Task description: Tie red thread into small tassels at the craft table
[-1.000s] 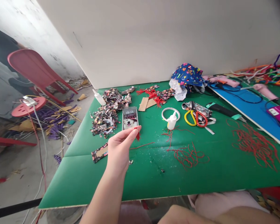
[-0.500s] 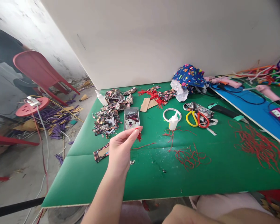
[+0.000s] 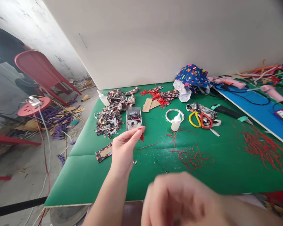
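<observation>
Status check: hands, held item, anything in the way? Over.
Left hand pinching red thread tassel. Right hand blurred in foreground, grip unclear. Phone just beyond left hand, partly hidden by it.

Things on the table (image 3: 80,182)
The tassel (image 3: 142,138) is before the phone (image 3: 134,121), the fabric scraps (image 3: 108,121) left; the scissors (image 3: 198,113) lie right of the middle bottle (image 3: 176,123), the cloth bundle (image 3: 191,77) behind, perhaps touching the panel (image 3: 136,44).

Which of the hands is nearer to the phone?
Left. The left hand, pinching red strands, overlaps the lower end of the phone in this view; the right hand, blurred, is farther off, below and rightward, nearer the camera.
</observation>
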A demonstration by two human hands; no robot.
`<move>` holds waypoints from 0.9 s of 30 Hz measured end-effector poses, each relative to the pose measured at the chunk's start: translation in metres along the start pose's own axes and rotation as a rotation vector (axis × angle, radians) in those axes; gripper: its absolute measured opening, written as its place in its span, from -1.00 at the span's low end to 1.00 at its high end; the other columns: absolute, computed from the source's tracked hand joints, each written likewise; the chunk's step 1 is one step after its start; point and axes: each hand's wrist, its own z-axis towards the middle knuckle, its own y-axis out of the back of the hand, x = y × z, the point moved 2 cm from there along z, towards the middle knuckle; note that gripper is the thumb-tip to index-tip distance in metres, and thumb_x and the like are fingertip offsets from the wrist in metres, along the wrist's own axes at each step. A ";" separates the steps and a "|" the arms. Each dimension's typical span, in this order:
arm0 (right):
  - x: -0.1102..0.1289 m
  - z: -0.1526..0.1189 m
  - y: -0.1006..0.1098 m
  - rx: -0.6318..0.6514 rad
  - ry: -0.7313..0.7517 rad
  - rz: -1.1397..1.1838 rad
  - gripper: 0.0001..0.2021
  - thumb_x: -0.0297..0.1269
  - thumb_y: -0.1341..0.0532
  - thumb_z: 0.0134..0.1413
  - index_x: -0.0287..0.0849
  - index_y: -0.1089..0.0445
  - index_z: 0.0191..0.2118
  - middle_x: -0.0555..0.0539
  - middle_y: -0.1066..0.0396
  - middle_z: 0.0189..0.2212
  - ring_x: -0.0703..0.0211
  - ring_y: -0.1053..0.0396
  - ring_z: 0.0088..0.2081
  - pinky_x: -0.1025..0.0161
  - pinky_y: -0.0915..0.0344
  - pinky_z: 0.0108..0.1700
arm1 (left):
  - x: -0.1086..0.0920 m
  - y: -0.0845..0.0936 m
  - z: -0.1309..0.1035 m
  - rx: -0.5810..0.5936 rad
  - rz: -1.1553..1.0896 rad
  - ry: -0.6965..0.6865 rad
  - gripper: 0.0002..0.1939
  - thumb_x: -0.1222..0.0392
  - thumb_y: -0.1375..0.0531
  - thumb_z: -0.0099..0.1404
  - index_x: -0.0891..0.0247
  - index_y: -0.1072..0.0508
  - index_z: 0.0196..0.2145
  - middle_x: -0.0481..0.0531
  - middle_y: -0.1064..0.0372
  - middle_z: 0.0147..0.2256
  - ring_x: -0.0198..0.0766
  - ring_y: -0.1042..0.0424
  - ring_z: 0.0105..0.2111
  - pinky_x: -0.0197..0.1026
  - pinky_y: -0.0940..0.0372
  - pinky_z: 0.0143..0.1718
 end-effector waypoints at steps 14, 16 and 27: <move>-0.046 0.050 0.097 -0.465 0.181 -0.440 -0.65 -0.05 -0.16 0.04 -0.16 -0.44 -0.15 -0.07 -0.48 -0.28 0.19 -0.38 -0.28 0.20 -0.29 -0.18 | 0.009 -0.020 -0.012 0.155 -0.040 0.069 -0.91 0.21 -0.31 0.02 0.21 -0.58 -0.43 0.01 -0.52 -0.41 -0.27 -0.44 -0.36 -0.26 -0.29 -0.29; -0.047 0.050 0.097 -0.479 0.161 -0.464 -0.68 -0.07 -0.19 0.02 -0.17 -0.46 -0.19 -0.07 -0.50 -0.31 0.15 -0.41 -0.26 0.16 -0.30 -0.15 | 0.010 -0.020 -0.012 0.140 -0.018 0.065 -0.91 0.21 -0.31 0.02 0.22 -0.58 -0.44 0.01 -0.52 -0.42 -0.28 -0.43 -0.37 -0.25 -0.29 -0.29; -0.045 0.049 0.092 -0.523 0.141 -0.514 -0.74 -0.10 -0.19 0.01 -0.20 -0.48 -0.34 0.01 -0.44 -0.48 0.25 -0.35 -0.42 0.28 -0.26 -0.32 | 0.010 -0.023 -0.012 0.160 -0.051 0.091 -0.92 0.22 -0.29 0.04 0.23 -0.57 -0.44 0.01 -0.50 -0.40 -0.31 -0.40 -0.34 -0.32 -0.27 -0.33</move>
